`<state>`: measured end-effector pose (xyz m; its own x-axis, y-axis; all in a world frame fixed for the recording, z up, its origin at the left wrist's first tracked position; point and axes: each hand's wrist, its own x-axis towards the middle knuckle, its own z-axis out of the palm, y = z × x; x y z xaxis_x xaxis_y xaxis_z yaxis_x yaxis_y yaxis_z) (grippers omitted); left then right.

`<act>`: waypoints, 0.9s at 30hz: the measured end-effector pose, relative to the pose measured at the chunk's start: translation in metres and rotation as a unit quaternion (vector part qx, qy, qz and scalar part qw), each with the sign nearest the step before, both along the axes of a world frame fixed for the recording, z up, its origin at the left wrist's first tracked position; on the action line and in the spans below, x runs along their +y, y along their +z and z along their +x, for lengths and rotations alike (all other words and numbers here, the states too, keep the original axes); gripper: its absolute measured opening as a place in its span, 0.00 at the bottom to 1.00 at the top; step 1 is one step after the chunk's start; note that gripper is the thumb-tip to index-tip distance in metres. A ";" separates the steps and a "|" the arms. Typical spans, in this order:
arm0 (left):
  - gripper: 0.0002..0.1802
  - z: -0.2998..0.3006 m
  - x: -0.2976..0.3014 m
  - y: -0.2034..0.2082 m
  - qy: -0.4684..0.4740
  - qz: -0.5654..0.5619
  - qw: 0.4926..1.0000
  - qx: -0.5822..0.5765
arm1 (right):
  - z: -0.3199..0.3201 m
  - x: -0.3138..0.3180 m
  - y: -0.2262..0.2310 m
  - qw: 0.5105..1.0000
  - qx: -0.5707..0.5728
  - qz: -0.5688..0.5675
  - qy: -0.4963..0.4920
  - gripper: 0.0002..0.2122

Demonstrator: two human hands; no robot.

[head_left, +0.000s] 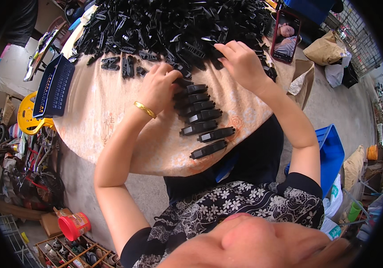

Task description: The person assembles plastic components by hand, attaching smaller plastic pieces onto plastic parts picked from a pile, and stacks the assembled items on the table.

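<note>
While the left hand (159, 88) rested at the far end of a row of black pieces (204, 116), the right hand (243, 64) was at the near edge of a heap of loose black parts (155, 27). Hands: apart from each other; grip of either, cannot tell. Row: short, toward the near side, seemingly done. Heap: large, far side, seemingly left to do. Cloth-covered desk (82, 107): pale; characters printed near left. Phone (285, 38): far right, screen lit. Red bucket (72, 227): near left, labelled; writing too small to read.
</note>
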<state>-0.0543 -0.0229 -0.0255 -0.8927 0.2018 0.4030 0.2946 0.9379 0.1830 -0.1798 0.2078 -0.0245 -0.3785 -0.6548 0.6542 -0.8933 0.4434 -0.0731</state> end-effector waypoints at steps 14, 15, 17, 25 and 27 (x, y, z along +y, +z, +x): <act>0.12 0.013 0.023 0.004 -0.055 0.116 0.987 -0.095 | 0.022 -0.017 0.009 0.941 -0.297 0.084 0.137 0.10; 0.12 0.014 0.024 0.005 -0.055 0.116 0.987 -0.094 | 0.024 -0.019 0.008 0.945 -0.279 0.070 0.156 0.10; 0.13 0.015 0.025 0.006 -0.041 0.120 0.987 -0.097 | 0.023 -0.020 0.004 0.944 -0.260 0.038 0.201 0.16; 0.14 0.020 0.017 0.001 -0.021 0.119 0.992 -0.044 | 0.036 -0.018 0.000 0.940 -0.311 0.045 0.132 0.17; 0.13 0.019 0.015 0.002 -0.020 0.121 0.991 -0.050 | 0.039 -0.017 0.002 0.955 -0.270 0.075 0.095 0.15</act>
<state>-0.0353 -0.0081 -0.0231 -0.9241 0.1465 0.3529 0.2996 0.8512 0.4310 -0.1410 0.1905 -0.0230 -0.4985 -0.8166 0.2910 -0.8094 0.3182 -0.4935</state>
